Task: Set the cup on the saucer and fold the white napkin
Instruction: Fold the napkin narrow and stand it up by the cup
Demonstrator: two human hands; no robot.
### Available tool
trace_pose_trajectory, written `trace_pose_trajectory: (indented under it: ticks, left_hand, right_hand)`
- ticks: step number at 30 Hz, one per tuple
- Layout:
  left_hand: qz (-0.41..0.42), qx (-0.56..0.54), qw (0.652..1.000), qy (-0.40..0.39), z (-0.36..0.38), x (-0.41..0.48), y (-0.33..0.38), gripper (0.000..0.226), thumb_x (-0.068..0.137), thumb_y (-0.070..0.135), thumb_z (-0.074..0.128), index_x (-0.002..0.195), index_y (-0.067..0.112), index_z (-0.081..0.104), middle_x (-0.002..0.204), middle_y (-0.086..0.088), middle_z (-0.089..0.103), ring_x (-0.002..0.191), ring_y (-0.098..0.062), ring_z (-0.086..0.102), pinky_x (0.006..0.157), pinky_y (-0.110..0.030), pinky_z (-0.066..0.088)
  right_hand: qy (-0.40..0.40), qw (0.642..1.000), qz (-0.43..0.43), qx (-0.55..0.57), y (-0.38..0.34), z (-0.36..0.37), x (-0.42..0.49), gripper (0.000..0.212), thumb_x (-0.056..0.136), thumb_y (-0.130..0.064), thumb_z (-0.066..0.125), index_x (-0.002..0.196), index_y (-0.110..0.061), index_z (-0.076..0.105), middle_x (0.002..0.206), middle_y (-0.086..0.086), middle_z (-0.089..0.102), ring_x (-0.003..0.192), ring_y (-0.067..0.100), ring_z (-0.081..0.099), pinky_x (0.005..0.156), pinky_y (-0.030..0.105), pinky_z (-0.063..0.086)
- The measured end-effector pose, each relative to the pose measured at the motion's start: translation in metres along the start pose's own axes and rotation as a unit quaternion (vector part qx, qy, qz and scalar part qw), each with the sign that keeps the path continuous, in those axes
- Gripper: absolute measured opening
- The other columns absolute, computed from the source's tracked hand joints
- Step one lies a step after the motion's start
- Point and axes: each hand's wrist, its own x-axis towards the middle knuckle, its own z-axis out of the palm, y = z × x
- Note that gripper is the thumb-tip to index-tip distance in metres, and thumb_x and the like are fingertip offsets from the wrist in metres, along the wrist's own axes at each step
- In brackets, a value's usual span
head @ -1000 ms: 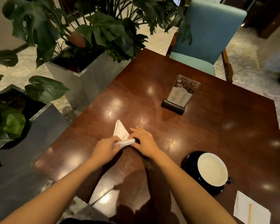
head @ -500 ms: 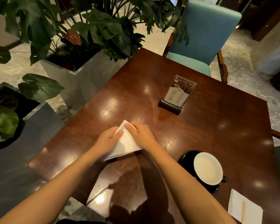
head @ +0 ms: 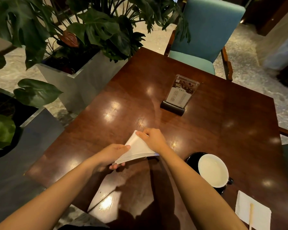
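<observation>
My left hand (head: pixel 110 155) reaches in from the near left and grips the near corner of the white napkin (head: pixel 137 150). The thumb lies on top and the fingers (head: pixel 115 166) curl underneath it. My right hand (head: pixel 154 139) comes in over the napkin's right edge, palm down, and pinches the far tip with bent fingers, whose tips I cannot see. The napkin is folded into a triangle, its near edge showing several stacked layers, and I hold it over the middle of the dark wooden counter (head: pixel 223 130). To the right, well apart from it, the white cup (head: pixel 213 170) sits on the black saucer (head: pixel 192 157). The cup covers most of the saucer, and only a bit of a dark handle shows at the cup's right. Farther back, a clear card stand (head: pixel 181 95) on a black base carries rows of print too small to read. At the near right corner a white paper sheet (head: pixel 259 216) with a pale stick (head: pixel 251 213) on it is cut off by the picture's edge.
</observation>
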Motion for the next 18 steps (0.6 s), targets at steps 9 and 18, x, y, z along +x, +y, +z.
trace_pose_trajectory:
  ticks: [9, 18]
  left_hand:
    - [0.002, 0.022, 0.999, -0.047, -0.016, -0.006, -0.015, 0.037, 0.097, 0.030, 0.043, 0.080, 0.002, 0.060, 0.052, -0.008, 0.060, 0.036, -0.014, 0.050, 0.036, -0.019, 0.040]
    - [0.001, 0.071, 0.998, -0.002, 0.015, 0.016, -0.008, 0.042, 0.088, 0.050, 0.053, 0.097, 0.012, 0.068, 0.088, -0.005, 0.071, 0.076, -0.017, 0.065, 0.075, -0.035, 0.049]
  right_hand:
    - [0.011, 0.996, 0.030, 0.079, 0.015, 0.004, -0.002, 0.050, 0.088, -0.047, 0.054, 0.053, -0.018, 0.034, 0.054, -0.001, 0.036, 0.057, 0.017, 0.037, 0.057, 0.033, 0.030]
    - [-0.084, 0.978, -0.017, 0.191, 0.008, -0.014, -0.023, 0.041, 0.095, -0.041, 0.046, 0.066, -0.012, 0.044, 0.067, 0.005, 0.042, 0.061, 0.016, 0.039, 0.058, 0.027, 0.031]
